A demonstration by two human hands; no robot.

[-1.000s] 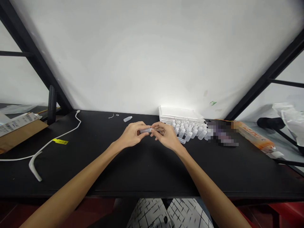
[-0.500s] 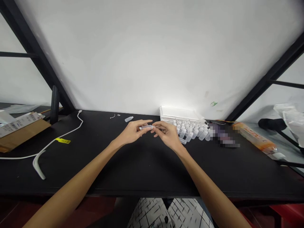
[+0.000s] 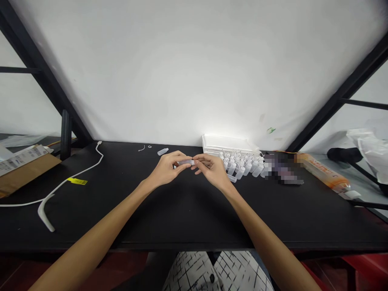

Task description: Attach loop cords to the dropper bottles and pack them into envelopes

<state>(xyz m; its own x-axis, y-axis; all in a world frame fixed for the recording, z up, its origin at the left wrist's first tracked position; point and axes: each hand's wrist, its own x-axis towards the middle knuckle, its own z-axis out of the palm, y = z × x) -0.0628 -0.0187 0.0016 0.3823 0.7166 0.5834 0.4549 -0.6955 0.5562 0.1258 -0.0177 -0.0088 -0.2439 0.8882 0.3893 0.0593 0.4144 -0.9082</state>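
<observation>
Between my hands, above the black table, lies a small translucent squeeze bottle (image 3: pixel 184 162), held sideways. My left hand (image 3: pixel 167 166) is closed round its body with thumb and fingers. At the bottle's neck end, the fingertips of my right hand (image 3: pixel 209 166) pinch together; what exactly they grip there is hidden, though it looks like the tip or cap. To the right, several similar bottles (image 3: pixel 240 173) with white tops stand in a cluster, and one lies on its side in front. Another bottle (image 3: pixel 163 151) lies alone behind my left hand.
Behind the cluster, a stack of white flat items (image 3: pixel 230 144) rests by the wall. A white cable (image 3: pixel 75 176) with a yellow tag runs along the left, near a cardboard box (image 3: pixel 28 169). An orange-labelled bottle (image 3: pixel 325 173) lies at the right. The black table (image 3: pixel 188 214) has a front edge near me.
The fingers of my left hand have closed in round the bottle, and my right fingertips sit tighter at its neck. The whole view has shifted slightly.
</observation>
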